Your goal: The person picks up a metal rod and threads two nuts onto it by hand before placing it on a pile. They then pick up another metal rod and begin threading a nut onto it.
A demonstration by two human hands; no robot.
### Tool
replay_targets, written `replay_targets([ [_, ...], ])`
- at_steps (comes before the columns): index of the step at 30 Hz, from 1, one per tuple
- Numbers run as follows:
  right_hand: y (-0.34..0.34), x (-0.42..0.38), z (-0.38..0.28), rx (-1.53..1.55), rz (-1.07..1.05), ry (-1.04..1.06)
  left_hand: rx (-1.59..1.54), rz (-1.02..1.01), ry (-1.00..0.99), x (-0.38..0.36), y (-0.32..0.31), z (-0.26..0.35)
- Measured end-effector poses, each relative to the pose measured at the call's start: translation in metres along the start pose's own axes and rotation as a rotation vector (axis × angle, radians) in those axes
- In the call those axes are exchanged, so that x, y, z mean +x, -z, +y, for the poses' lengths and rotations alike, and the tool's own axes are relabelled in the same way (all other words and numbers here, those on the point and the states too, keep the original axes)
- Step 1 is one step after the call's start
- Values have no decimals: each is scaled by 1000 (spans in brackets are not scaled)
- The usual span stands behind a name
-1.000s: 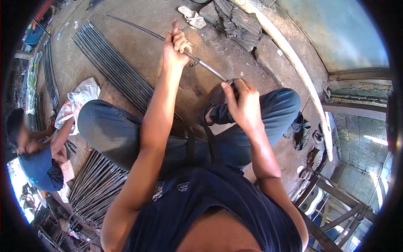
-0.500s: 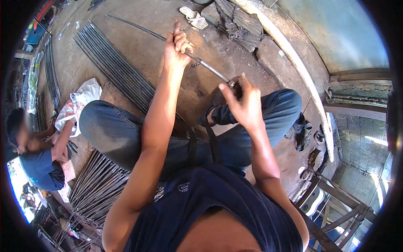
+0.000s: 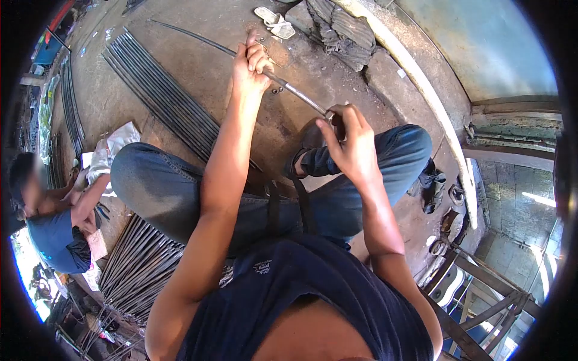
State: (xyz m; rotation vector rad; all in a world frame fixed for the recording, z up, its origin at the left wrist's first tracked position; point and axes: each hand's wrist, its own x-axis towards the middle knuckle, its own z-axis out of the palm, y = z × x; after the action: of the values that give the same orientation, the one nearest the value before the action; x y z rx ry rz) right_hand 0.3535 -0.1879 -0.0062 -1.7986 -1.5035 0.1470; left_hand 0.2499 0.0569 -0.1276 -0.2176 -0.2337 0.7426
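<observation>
the left hand [image 3: 253, 67] is clamped around a threaded metal rod [image 3: 301, 96]; whether the right hand [image 3: 352, 141] grips its end, i cannot tell.

White glare burns at lower left inside dark, warped fisheye edges

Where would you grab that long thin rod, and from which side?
I'd probably take the rod around its plain part, where the left hand grips, coming from the person's side: it looks slim enough to encircle there, leaving the ridged silvery stretch uncovered, towards the right hand.
</observation>
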Motion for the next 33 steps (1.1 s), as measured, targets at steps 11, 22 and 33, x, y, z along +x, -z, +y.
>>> replay_targets([
  [11, 2, 3, 8, -204, -119, 68, 64, 82, -54, -1, 3, -1],
  [22, 3, 7, 6, 30, -44, -28, 49, 82, -38, -1, 8, -1],
  [33, 7, 3, 26, 117, -169, -125, 46, 70, -19, 1, 4, -3],
])
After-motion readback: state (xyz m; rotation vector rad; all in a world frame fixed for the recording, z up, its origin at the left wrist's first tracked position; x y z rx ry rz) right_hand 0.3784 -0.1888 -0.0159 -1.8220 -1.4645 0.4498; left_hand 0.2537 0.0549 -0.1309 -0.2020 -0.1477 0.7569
